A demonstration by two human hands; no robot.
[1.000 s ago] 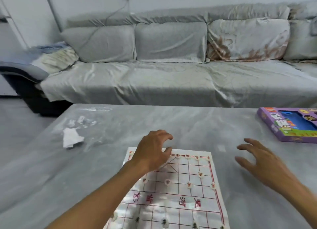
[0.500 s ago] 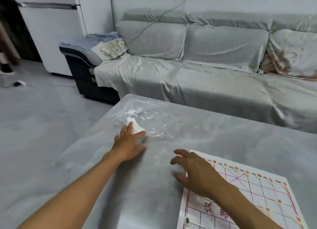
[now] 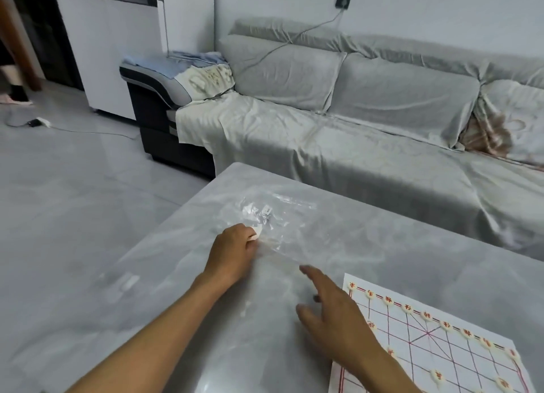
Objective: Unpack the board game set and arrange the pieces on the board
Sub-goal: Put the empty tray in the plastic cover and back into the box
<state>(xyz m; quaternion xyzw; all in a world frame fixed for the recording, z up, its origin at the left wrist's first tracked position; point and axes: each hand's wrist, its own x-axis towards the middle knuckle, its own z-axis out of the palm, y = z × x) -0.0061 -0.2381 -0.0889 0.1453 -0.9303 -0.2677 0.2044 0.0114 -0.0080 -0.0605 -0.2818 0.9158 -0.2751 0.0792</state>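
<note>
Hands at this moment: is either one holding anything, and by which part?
The left hand pinches a small white scrap by its near edge, beside the clear plastic bag. The right hand holds nothing, its fingers spread above the table.

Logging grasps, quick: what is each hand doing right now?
Left hand: pinches the white paper scrap.
Right hand: open, holding nothing.

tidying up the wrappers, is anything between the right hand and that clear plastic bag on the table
Nothing visible. Only bare table lies between the right hand and the clear plastic bag. The left hand already pinches a white scrap at the bag's near edge.
</note>
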